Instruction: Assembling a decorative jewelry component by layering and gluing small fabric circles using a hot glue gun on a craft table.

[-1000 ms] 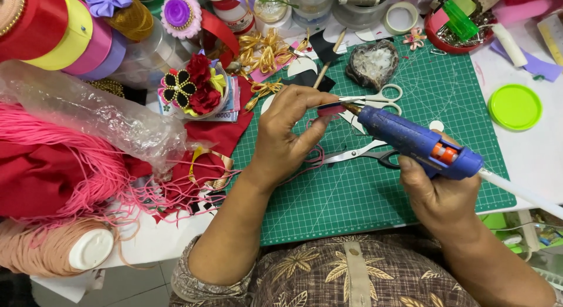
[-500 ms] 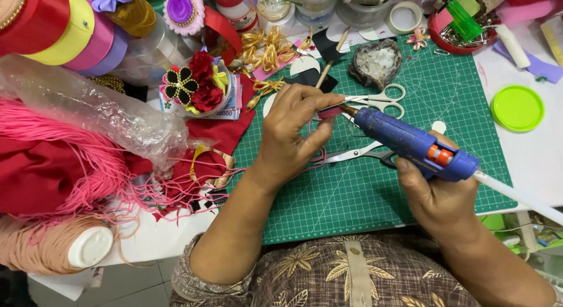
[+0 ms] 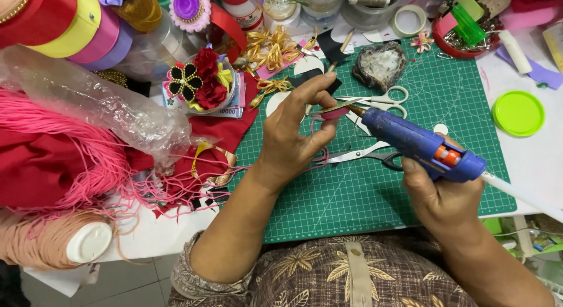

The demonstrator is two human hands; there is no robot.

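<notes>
1. At the far left of the table lie pink cord (image 3: 70,160) over red cloth (image 3: 35,172), a crumpled clear bag (image 3: 99,104) above them, and a cone of peach thread (image 3: 53,242) near the table's front edge.
2. Along the top left stand ribbon rolls (image 3: 76,25) in red, yellow, pink and lilac, and just right of them a small cup of red fabric flowers (image 3: 199,84).
3. Over the green cutting mat (image 3: 352,195) the left hand (image 3: 290,143) is raised, thumb and fingertips pinched narrowly on a small pink piece (image 3: 333,112); what that piece is cannot be told, as it is mostly hidden by the fingers.
4. The tip of the blue glue gun (image 3: 419,144) touches the pink piece right at the left hand's fingertips.
5. Scissors (image 3: 369,157) lie flat on the mat beneath the gun, and a second pair with white handles (image 3: 390,99) lies just above its nozzle.
6. The right hand (image 3: 440,198) is wrapped firmly round the gun's handle, its glue stick (image 3: 522,195) jutting out to the right.
7. Further back on the mat sits a heart-shaped dish (image 3: 380,65); well to the right on the white table rests a lime green lid (image 3: 518,113).
</notes>
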